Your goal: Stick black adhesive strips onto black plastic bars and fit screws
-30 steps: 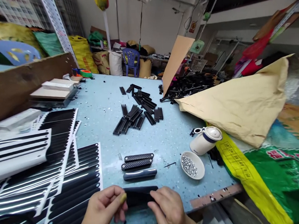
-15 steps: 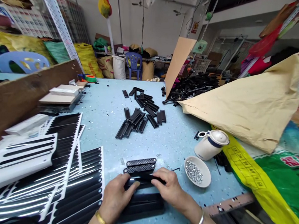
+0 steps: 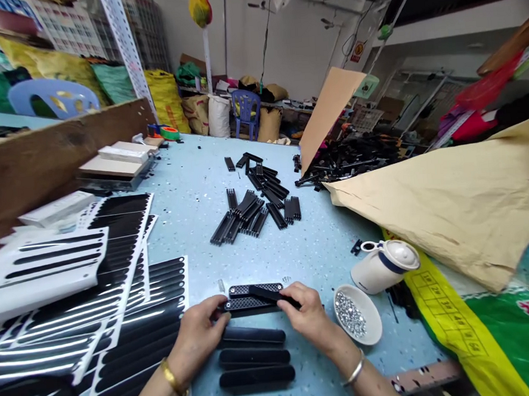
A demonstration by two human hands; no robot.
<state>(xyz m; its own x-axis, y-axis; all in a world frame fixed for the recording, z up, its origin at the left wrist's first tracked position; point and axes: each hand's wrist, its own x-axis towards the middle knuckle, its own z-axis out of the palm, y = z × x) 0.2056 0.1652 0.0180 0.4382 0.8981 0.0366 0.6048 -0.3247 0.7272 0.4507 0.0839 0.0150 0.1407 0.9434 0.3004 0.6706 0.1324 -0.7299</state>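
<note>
My right hand (image 3: pixel 305 312) pinches one end of a thin matte black strip (image 3: pixel 263 292), which slants left across two patterned black bars. The farther patterned bar (image 3: pixel 239 290) lies flat with a screw at each end. The nearer patterned bar (image 3: pixel 248 303) lies parallel to it, its left end between the thumb and index finger of my left hand (image 3: pixel 198 327). Closer to me, several smooth black strips with rounded ends lie in a row, among them a middle strip (image 3: pixel 255 357) and a front strip (image 3: pixel 257 376).
Sheets of black rounded strips (image 3: pixel 142 325) cover the left side. A white bowl (image 3: pixel 374 328) of small shiny metal parts and a lidded white mug (image 3: pixel 370 272) stand at right. Ribbed black pieces (image 3: pixel 247 208) are scattered farther back. Brown paper (image 3: pixel 430 194) borders a dark heap.
My hands have moved apart. The left has let go of the black strip and is at the nearer bar's end; the right holds the strip over the bars. The smooth strips now show uncovered.
</note>
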